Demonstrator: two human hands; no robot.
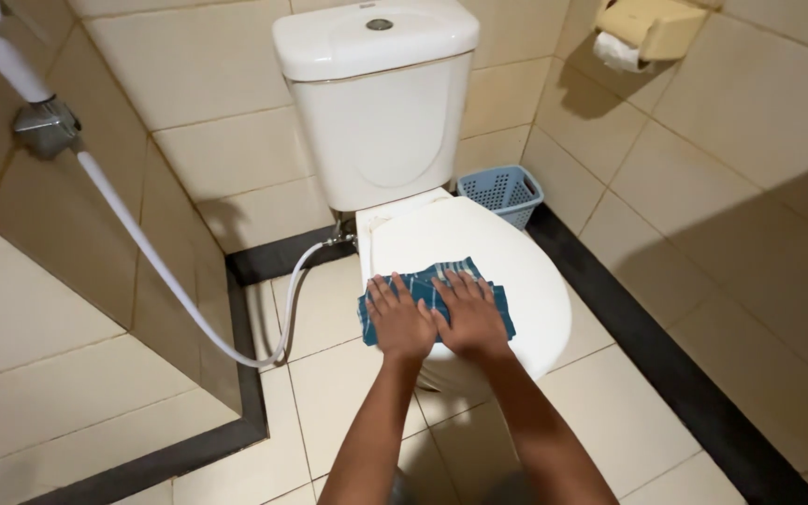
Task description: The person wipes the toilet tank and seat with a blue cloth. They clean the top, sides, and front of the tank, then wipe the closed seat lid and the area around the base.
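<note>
**Ana:** Head view first: what are the hands doing?

**Ben:** Both lie flat on a blue checked cloth [437,297] that is spread on the closed toilet lid [526,271]. The left hand [400,323] has its fingers spread, palm down on the cloth's left part. The right hand [468,313] is flat too, fingers close together, touching the left hand at the thumb side. Neither pinches anything.

**Ana:** Where does the cloth sit on the lid?

**Ben:** On the front left part, its left edge hanging just past the lid's rim.

**Ana:** Any containers?

**Ben:** A small blue perforated basket [502,192] stands on the floor in the corner, just beside the white cistern [381,122]. I cannot tell what is inside it. A beige paper holder [652,26] on the right wall has a toilet roll [617,51] showing beneath its cover.

**Ana:** Anything on the left?

**Ben:** A white hose [170,281] runs from a wall fitting down to the toilet's base.
</note>
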